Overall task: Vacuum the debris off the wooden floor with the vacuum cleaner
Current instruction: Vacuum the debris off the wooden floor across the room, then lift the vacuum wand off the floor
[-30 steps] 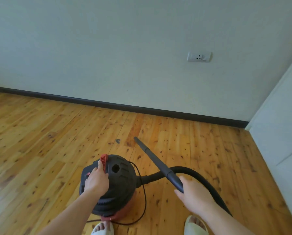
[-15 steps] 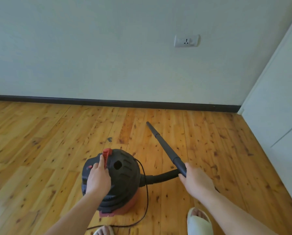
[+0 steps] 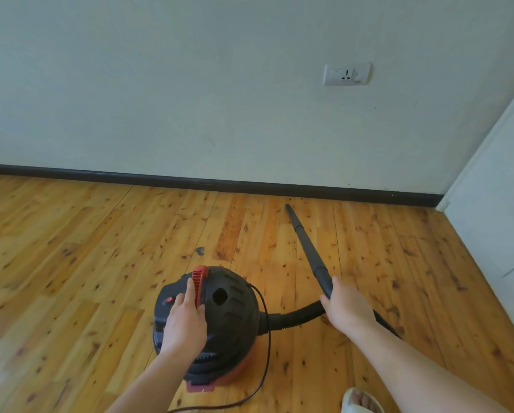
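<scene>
Vacuum cleaner (image 3: 232, 320): a black domed canister with a red base, standing on the wooden floor (image 3: 71, 248) at near centre. Nearest of all, at the bottom edge, one foot in a pale sandal (image 3: 358, 400) shows to the right. Two bare forearms reach forward. The left hand (image 3: 184, 320) lies on top of the canister, holding the red handle (image 3: 199, 281) between the thumb and the forward-pointing fingers. A thin cord (image 3: 266, 338) loops along the canister's right side. The right hand (image 3: 346, 308) is curled round the lower end of the black wand (image 3: 306, 245), where the ribbed hose (image 3: 297, 315) from the canister joins it. The wand slopes away, its narrow tip close to the dark baseboard (image 3: 220, 183). A small dark bit of debris (image 3: 199, 251) lies just beyond the canister. Farther off, a pale wall carries a white socket (image 3: 347, 74); a white panel (image 3: 494, 204) stands at right.
</scene>
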### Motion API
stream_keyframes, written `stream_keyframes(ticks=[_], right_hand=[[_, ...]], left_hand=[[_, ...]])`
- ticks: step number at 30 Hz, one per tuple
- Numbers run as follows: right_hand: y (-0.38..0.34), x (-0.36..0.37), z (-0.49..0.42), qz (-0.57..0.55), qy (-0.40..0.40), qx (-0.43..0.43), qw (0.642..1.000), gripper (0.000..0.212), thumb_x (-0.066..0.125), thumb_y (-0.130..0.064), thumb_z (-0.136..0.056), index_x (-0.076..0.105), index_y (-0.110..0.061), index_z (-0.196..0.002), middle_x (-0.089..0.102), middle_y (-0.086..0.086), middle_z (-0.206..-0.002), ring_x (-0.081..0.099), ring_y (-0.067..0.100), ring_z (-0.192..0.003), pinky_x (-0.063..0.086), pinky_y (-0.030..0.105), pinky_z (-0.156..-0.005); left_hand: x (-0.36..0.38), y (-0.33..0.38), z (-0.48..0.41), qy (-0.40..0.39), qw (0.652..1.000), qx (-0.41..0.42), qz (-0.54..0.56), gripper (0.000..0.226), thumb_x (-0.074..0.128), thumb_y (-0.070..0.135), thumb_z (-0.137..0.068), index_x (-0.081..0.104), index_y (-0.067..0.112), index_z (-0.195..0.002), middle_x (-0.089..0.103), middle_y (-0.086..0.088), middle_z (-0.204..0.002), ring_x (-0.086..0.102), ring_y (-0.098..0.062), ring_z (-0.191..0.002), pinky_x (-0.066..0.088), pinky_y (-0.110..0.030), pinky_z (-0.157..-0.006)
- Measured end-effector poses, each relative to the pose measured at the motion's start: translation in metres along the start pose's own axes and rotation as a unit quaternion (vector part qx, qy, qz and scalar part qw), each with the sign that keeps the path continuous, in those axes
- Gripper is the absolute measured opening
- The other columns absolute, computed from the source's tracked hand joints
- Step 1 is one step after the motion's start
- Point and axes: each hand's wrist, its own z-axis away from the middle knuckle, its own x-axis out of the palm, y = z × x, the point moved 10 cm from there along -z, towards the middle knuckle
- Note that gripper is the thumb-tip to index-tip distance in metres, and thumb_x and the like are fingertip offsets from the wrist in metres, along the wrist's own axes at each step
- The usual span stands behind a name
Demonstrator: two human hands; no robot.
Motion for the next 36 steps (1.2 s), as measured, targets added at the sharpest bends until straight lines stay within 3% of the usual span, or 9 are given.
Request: stream_keyframes(ticks=[10, 18, 21, 23, 28, 30, 32, 34, 36], right_hand=[[0.026, -0.020, 0.089, -0.018, -0.058, -0.028, 0.998, 0.051, 0.055, -0.039, -0.104, 0.038, -0.024, -0.150, 0.063, -0.006, -0.102, 0.057, 0.007, -0.070, 0.043, 0.022, -0.055], [0.054, -0.043, 0.188, 0.021, -0.061, -0.042, 0.997, 0.035, 0.057, -0.037, -0.100, 0.050, -0.026, -0.132, 0.059, -0.009, -0.091, 0.061, 0.013, -0.077, 0.049, 0.027, -0.063], [0.063, -0.045, 0.211, 0.033, -0.044, -0.040, 0.998, 0.032, 0.057, -0.036, -0.101, 0.050, -0.025, -0.130, 0.055, -0.010, -0.087, 0.056, 0.012, -0.072, 0.039, 0.023, -0.054], [0.066, -0.046, 0.224, 0.043, -0.035, -0.040, 0.998, 0.032, 0.056, -0.036, -0.101, 0.050, -0.023, -0.131, 0.056, -0.010, -0.087, 0.056, 0.012, -0.073, 0.037, 0.021, -0.053], [0.060, -0.031, 0.228, 0.028, -0.036, -0.055, 0.997, 0.027, 0.059, -0.039, -0.099, 0.053, -0.029, -0.124, 0.064, -0.012, -0.091, 0.063, 0.006, -0.076, 0.055, 0.025, -0.066], [0.050, -0.031, 0.222, 0.032, -0.025, -0.059, 0.997, 0.017, 0.059, -0.039, -0.099, 0.051, -0.030, -0.110, 0.060, -0.011, -0.083, 0.059, 0.004, -0.068, 0.051, 0.023, -0.059], [0.039, -0.033, 0.216, 0.041, -0.013, -0.066, 0.997, 0.013, 0.057, -0.039, -0.100, 0.047, -0.031, -0.104, 0.059, -0.010, -0.078, 0.056, 0.004, -0.063, 0.041, 0.022, -0.052], [0.027, -0.035, 0.211, 0.045, -0.003, -0.078, 0.996, 0.013, 0.055, -0.042, -0.100, 0.049, -0.032, -0.105, 0.060, -0.010, -0.076, 0.058, 0.005, -0.061, 0.040, 0.022, -0.051], [0.019, -0.037, 0.208, 0.054, 0.002, -0.088, 0.995, 0.017, 0.054, -0.046, -0.102, 0.051, -0.031, -0.110, 0.058, -0.011, -0.074, 0.055, 0.004, -0.058, 0.035, 0.020, -0.048]], left_hand=[[-0.009, -0.006, 0.033, -0.057, 0.997, -0.013, -0.057, 0.073, 0.047, 0.021, -0.105, 0.003, 0.016, -0.163, 0.053, -0.007, -0.124, 0.057, -0.017, -0.087, 0.047, -0.026, -0.061], [-0.011, -0.012, 0.084, -0.115, 0.990, 0.019, -0.073, 0.077, 0.047, 0.017, -0.104, -0.001, 0.022, -0.164, 0.059, -0.010, -0.115, 0.058, -0.019, -0.081, 0.046, -0.028, -0.064], [-0.006, -0.008, 0.098, -0.137, 0.988, 0.034, -0.068, 0.076, 0.048, 0.020, -0.105, 0.000, 0.022, -0.163, 0.064, -0.013, -0.118, 0.064, -0.023, -0.088, 0.053, -0.035, -0.073], [-0.007, -0.009, 0.101, -0.141, 0.987, 0.037, -0.062, 0.073, 0.047, 0.018, -0.104, 0.005, 0.024, -0.163, 0.065, -0.015, -0.120, 0.069, -0.028, -0.097, 0.056, -0.040, -0.079], [-0.014, -0.022, 0.097, -0.127, 0.990, 0.047, -0.026, 0.047, 0.048, 0.013, -0.095, 0.041, 0.021, -0.141, 0.066, -0.007, -0.096, 0.064, -0.022, -0.072, 0.047, -0.031, -0.055], [-0.019, -0.017, 0.099, -0.125, 0.990, 0.062, -0.015, 0.034, 0.054, 0.014, -0.091, 0.050, 0.022, -0.125, 0.065, -0.006, -0.103, 0.064, -0.023, -0.081, 0.053, -0.037, -0.067], [-0.019, -0.018, 0.099, -0.128, 0.989, 0.060, -0.036, 0.043, 0.059, 0.021, -0.092, 0.050, 0.018, -0.133, 0.054, -0.008, -0.136, 0.057, -0.027, -0.117, 0.051, -0.042, -0.098], [-0.016, -0.031, 0.095, -0.150, 0.985, 0.029, -0.083, 0.075, 0.060, 0.036, -0.094, 0.028, 0.008, -0.156, 0.020, -0.011, -0.166, 0.027, -0.028, -0.150, 0.032, -0.041, -0.120], [-0.010, -0.041, 0.091, -0.175, 0.977, 0.012, -0.118, 0.094, 0.056, 0.051, -0.095, 0.008, 0.005, -0.162, -0.001, -0.011, -0.170, 0.006, -0.027, -0.157, 0.019, -0.043, -0.127]])
